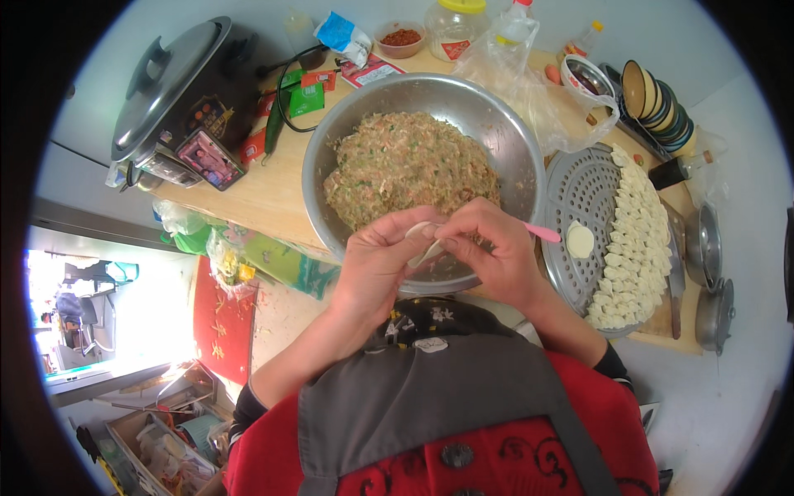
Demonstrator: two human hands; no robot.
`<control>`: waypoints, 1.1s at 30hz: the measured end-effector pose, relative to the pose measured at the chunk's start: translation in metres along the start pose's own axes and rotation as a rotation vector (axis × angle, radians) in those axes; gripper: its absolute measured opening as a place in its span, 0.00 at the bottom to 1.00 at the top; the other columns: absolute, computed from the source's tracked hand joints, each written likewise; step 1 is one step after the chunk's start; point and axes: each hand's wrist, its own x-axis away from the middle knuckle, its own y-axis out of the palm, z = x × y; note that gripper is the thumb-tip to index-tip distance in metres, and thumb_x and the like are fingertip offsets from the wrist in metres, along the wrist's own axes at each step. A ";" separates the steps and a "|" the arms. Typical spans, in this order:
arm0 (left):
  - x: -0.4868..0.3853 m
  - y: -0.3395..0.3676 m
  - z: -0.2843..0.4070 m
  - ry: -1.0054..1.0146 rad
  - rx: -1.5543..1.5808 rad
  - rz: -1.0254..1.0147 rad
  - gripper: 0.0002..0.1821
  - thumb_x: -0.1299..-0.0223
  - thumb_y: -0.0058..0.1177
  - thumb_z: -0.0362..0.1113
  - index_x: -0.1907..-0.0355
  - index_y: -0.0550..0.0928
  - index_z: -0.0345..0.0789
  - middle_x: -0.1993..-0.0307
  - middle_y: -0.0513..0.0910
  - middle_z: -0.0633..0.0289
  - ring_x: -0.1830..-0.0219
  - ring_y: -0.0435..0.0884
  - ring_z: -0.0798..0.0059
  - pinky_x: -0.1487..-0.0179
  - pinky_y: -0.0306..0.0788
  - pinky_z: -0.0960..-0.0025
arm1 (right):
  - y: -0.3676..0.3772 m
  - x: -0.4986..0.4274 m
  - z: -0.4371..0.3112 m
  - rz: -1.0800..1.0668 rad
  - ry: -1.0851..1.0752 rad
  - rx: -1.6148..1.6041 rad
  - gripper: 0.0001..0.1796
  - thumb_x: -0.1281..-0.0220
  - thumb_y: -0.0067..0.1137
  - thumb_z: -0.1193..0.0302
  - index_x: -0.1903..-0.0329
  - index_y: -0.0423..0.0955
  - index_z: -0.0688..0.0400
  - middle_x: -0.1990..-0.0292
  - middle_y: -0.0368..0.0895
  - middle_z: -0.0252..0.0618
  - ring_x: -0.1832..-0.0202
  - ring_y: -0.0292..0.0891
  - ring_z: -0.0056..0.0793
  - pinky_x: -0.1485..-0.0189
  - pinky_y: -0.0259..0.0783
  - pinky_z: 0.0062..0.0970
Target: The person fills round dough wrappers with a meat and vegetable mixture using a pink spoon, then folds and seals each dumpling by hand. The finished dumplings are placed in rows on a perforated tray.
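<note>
Over the near rim of a large metal basin point(527, 186), both my hands pinch one folded dumpling wrapper point(423, 243). My left hand point(383, 245) holds it from the left, its thumb along the dough. The fingertips of my right hand point(490, 248) press its edge. A pink utensil handle point(543, 232) sticks out to the right from behind my right hand; its other end is hidden. Minced filling with green bits point(409, 167) is heaped in the basin. To the right, a round perforated tray point(580, 180) carries pale round wrappers point(580, 240) and rows of folded dumplings point(639, 248).
A lidded electric cooker point(186, 93) and a propped phone point(211, 160) stand left on the wooden table point(248, 201). Behind the basin are a chilli bowl point(400, 40), a yellow-lidded jar point(458, 31) and a plastic bag point(527, 93). A knife point(676, 279) and metal pots point(704, 242) lie right.
</note>
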 end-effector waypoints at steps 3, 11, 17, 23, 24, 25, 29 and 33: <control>0.000 0.008 -0.005 0.123 -0.017 0.061 0.24 0.33 0.56 0.29 0.36 0.70 0.28 0.56 0.86 0.63 0.56 0.82 0.80 0.54 0.79 0.74 | 0.005 0.000 0.000 0.038 0.093 -0.040 0.05 0.39 0.62 0.79 0.60 0.79 0.62 0.66 0.79 0.37 0.63 0.75 0.23 0.58 0.70 0.24; 0.001 0.010 -0.014 0.295 -0.112 0.069 0.39 0.31 0.53 0.30 0.26 0.48 0.22 0.57 0.87 0.62 0.58 0.79 0.88 0.51 0.72 0.84 | 0.016 -0.002 0.000 0.134 0.375 -0.156 0.06 0.34 0.61 0.75 0.59 0.79 0.64 0.64 0.81 0.31 0.65 0.73 0.12 0.62 0.69 0.16; 0.002 0.009 -0.012 0.325 -0.271 0.041 0.42 0.29 0.50 0.31 0.26 0.40 0.20 0.51 0.85 0.61 0.55 0.79 0.86 0.50 0.72 0.80 | 0.017 -0.004 -0.001 0.210 0.438 -0.221 0.08 0.34 0.61 0.74 0.55 0.79 0.64 0.62 0.82 0.32 0.62 0.74 0.13 0.59 0.71 0.18; -0.002 0.006 -0.011 0.385 -0.237 0.018 0.41 0.28 0.50 0.33 0.24 0.41 0.27 0.45 0.82 0.56 0.48 0.78 0.82 0.41 0.69 0.76 | 0.009 -0.004 -0.004 0.108 0.558 -0.444 0.17 0.35 0.64 0.70 0.46 0.79 0.64 0.61 0.83 0.32 0.61 0.76 0.14 0.60 0.72 0.18; -0.002 0.007 -0.012 0.401 -0.268 0.017 0.41 0.28 0.49 0.33 0.24 0.41 0.29 0.44 0.82 0.55 0.45 0.78 0.80 0.38 0.68 0.74 | 0.007 -0.004 -0.004 0.113 0.590 -0.447 0.17 0.35 0.64 0.69 0.47 0.80 0.64 0.62 0.83 0.32 0.63 0.75 0.14 0.61 0.72 0.18; -0.002 0.008 -0.013 0.437 -0.291 0.012 0.40 0.27 0.49 0.32 0.24 0.41 0.28 0.45 0.82 0.55 0.46 0.77 0.81 0.39 0.68 0.75 | 0.006 -0.004 -0.005 0.116 0.603 -0.460 0.16 0.35 0.64 0.69 0.49 0.80 0.64 0.63 0.83 0.32 0.64 0.75 0.14 0.62 0.72 0.18; -0.003 0.011 -0.015 0.517 -0.388 0.015 0.39 0.27 0.47 0.31 0.24 0.42 0.28 0.45 0.83 0.57 0.48 0.74 0.81 0.41 0.68 0.75 | 0.004 -0.004 -0.003 0.126 0.656 -0.545 0.13 0.36 0.64 0.70 0.53 0.82 0.63 0.67 0.83 0.31 0.69 0.73 0.14 0.66 0.70 0.17; -0.004 0.011 -0.015 0.546 -0.478 -0.016 0.38 0.27 0.45 0.30 0.23 0.42 0.30 0.44 0.81 0.56 0.47 0.75 0.80 0.41 0.69 0.74 | 0.002 -0.003 -0.001 0.155 0.741 -0.676 0.11 0.37 0.65 0.71 0.55 0.83 0.63 0.70 0.81 0.30 0.72 0.72 0.15 0.67 0.69 0.17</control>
